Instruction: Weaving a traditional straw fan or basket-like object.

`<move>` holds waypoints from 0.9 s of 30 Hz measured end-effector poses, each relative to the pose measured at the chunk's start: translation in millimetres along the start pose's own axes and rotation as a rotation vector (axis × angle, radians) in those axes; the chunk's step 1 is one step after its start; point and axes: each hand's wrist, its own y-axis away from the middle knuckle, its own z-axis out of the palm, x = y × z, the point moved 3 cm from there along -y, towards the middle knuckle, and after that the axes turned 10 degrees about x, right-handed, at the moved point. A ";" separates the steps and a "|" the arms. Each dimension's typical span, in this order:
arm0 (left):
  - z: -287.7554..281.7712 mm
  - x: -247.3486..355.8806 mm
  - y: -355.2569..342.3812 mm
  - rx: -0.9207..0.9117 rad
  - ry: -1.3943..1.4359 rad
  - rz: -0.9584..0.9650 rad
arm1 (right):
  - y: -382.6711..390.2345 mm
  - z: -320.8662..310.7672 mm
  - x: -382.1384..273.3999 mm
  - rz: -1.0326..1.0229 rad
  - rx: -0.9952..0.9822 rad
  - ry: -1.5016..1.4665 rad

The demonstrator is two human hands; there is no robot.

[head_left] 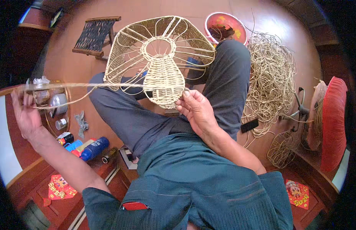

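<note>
A half-woven wicker piece (164, 78) rests across my knees. It has a tightly woven, vase-shaped panel, a round ring above it, and looped spokes fanning out to a curved woven rim. My right hand (199, 111) pinches the lower right edge of the panel between thumb and fingers. Out at the far left, my left hand (28, 117) grips a straw-coloured cord (105, 84), stretched taut from the panel. A second stretch of this cord runs slacker from the hand toward the panel. The left fingers are slightly blurred.
A big heap of loose cord (270, 74) lies on the floor to the right, a dark phone-like slab (249, 126) beside it. Beyond my knees are a red-rimmed basin (239, 32) and a folding stool (95, 36). Bottles (95, 148) stand at left, a red round seat (333, 122) at right.
</note>
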 end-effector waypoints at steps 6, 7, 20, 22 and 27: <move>150.4 -77.0 144.3 -0.133 -0.794 0.241 | -0.2 -1.8 8.0 0.224 -0.057 -0.203; 164.4 -96.7 166.8 -0.310 -0.792 0.231 | 2.7 1.3 7.6 0.229 -0.061 -0.196; 210.1 -153.4 225.9 -0.638 -0.799 0.296 | 5.6 2.7 8.9 0.289 -0.011 -0.285; 211.2 -154.3 227.8 -0.646 -0.843 0.331 | 6.5 2.6 6.8 0.276 -0.030 -0.272; 218.0 -151.5 229.3 -0.691 -0.903 0.351 | 9.6 8.8 -1.9 0.253 -0.040 -0.166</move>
